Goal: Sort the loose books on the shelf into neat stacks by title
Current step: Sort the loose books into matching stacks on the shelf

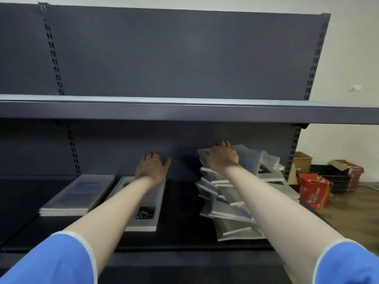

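Dark metal shelf carries the books: a messy loose pile leans against its back panel. The right hand grasps the topmost wrapped book of that pile. Left of the pile, the left hand hovers released above a neat stack; a second stack lies further left. Picking is underway; next, match that book's cover to a stack.
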Tool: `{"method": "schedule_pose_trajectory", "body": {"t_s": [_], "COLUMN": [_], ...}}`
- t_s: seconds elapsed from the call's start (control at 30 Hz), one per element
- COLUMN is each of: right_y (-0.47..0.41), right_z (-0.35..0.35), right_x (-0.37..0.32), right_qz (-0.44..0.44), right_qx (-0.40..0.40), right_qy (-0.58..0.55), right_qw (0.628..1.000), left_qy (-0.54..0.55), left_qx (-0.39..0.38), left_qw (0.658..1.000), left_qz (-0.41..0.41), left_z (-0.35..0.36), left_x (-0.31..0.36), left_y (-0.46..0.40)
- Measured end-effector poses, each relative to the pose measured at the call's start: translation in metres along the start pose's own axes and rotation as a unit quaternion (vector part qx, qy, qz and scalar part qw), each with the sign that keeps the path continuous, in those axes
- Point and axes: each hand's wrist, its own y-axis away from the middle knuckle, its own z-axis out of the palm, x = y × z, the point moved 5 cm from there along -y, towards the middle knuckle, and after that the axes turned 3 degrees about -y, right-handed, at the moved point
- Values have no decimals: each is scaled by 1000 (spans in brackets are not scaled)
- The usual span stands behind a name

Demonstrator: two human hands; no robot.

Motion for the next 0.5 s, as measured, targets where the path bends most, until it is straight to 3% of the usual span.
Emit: {"method": "schedule_pose_trajectory", "body": {"t_s": [0.33,0.5], "right_y": [12,18], "right_z": [-13,-6], "right_x": [118,149], "right_qz": [127,155], "right_qx": [-14,-20], "right_qy": [28,10], "right_qw": [991,988], "left_qy": [84,71], "left_qx": [-28,-69], "left_qw": [995,994], "left_qz": [46,38], "left_z": [21,36], "left_x": [102,133], "left_y": [-2,5]}}
